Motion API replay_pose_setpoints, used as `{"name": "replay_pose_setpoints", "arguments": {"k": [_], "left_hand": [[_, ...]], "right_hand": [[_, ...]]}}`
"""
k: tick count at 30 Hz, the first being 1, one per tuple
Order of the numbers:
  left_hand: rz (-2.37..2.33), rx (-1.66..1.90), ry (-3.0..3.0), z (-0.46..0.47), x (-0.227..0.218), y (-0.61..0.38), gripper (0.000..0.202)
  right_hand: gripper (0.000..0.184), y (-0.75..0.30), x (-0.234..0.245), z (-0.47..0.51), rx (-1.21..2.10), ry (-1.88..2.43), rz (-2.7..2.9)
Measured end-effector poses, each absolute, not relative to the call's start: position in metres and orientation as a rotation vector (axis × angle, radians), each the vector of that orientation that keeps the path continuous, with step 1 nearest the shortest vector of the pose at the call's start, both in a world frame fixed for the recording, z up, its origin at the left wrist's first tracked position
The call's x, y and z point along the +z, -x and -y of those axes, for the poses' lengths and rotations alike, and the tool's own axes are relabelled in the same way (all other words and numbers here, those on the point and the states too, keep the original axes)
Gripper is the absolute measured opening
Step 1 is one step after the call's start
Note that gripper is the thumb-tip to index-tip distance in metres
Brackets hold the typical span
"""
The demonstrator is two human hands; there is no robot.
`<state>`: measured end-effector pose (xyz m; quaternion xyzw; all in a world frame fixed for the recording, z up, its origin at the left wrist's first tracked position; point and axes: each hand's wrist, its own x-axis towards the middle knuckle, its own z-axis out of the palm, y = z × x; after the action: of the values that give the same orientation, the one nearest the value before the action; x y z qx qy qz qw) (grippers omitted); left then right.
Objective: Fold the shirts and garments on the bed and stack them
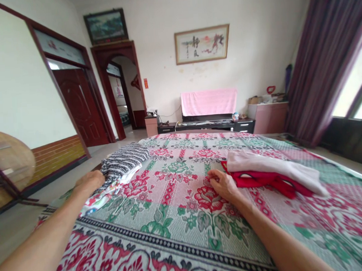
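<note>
My left hand is closed on the near-left edge of a black-and-white striped garment. Its fingertips are partly hidden by the cloth. White cloth with a colourful print lies under and in front of the stripes. My right hand is over the flowered bedspread, its fingers loosely bent and nothing visible in them. Just right of that hand is a small stack: a folded pale pink garment on top of a red garment.
Beyond the bed stands a low black cabinet, with a pink cloth draped over what stands on it. A purple curtain hangs at the right. A round wooden board leans at the left, near a dark red door.
</note>
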<state>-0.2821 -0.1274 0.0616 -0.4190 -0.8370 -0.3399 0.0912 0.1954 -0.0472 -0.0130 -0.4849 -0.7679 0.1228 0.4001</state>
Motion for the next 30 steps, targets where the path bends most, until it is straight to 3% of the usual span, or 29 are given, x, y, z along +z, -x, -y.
{"name": "replay_pose_setpoints", "arguments": {"k": [4, 7, 13, 17, 24, 30], "left_hand": [[2.508, -0.535, 1.274, 0.118, 0.085, 0.249, 0.018], [2.199, -0.298, 1.555, 0.102, 0.086, 0.199, 0.032], [1.944, -0.336, 2.172, 0.067, 0.033, 0.07, 0.029], [1.816, -0.369, 2.263, 0.066, 0.003, 0.015, 0.029], [1.764, -0.499, 2.239, 0.065, -0.016, 0.014, 0.031], [1.774, -0.517, 2.229, 0.062, -0.017, 0.016, 0.031]], "right_hand": [[0.03, -0.194, -0.013, 0.047, 0.313, 1.237, 1.937], [0.03, -0.194, -0.013, 0.048, 0.307, 1.232, 1.92], [0.029, -0.194, -0.014, 0.05, 0.307, 1.23, 1.883], [0.027, -0.194, -0.014, 0.05, 0.278, 1.227, 1.874], [0.028, -0.192, -0.015, 0.05, 0.152, 1.146, 1.869], [0.039, -0.219, 0.025, 0.051, -0.287, 1.236, 1.664]]}}
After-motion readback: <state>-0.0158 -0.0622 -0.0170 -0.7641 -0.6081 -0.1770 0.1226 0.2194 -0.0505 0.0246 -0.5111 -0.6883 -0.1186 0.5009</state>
